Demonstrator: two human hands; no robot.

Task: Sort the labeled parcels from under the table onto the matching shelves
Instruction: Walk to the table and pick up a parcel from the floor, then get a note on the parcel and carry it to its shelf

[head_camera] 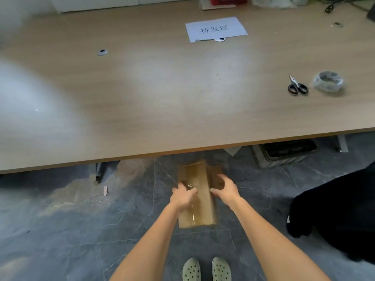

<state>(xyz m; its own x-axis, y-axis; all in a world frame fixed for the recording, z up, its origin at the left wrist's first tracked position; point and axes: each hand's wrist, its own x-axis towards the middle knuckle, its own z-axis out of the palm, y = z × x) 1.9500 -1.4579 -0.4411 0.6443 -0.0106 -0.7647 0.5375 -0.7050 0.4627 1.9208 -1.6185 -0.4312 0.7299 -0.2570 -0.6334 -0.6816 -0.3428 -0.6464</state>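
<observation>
A long brown cardboard parcel (pixel 199 199), sealed with clear tape, lies on the grey floor just in front of the table's near edge. My left hand (pixel 183 196) lies on its left side, fingers curled over the top. My right hand (pixel 225 190) grips its right edge, with a second piece of cardboard (pixel 216 173) showing under it. No label is visible on the parcel. The wooden table (pixel 162 98) fills the upper part of the view, and no shelves are in sight.
On the table lie a white paper sign (pixel 216 29), black scissors (pixel 297 87) and a roll of clear tape (pixel 328 81). A dark crate (pixel 284 152) sits under the table at right. A black bag (pixel 336 211) rests on the floor at right. My shoes (pixel 206 269) are at the bottom.
</observation>
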